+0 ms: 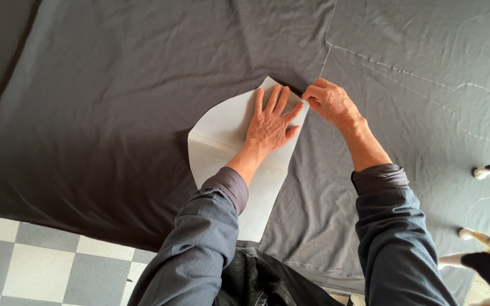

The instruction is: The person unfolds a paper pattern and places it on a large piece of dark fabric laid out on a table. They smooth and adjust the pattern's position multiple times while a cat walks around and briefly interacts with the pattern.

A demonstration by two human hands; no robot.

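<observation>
left hand: fingers spread flat, pinning the paper pattern to the dark cloth | right hand: fingertips pinched together just beside the left fingertips at the pattern's edge, chalk not visible | chalk lines beyond the right fingers | advice: keep even pressure so the paper can't creep

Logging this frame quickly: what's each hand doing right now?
Left hand: open, flat on the paper pattern.
Right hand: fingers pinched at the pattern's edge on the dark fabric; what it holds cannot be told.
</observation>
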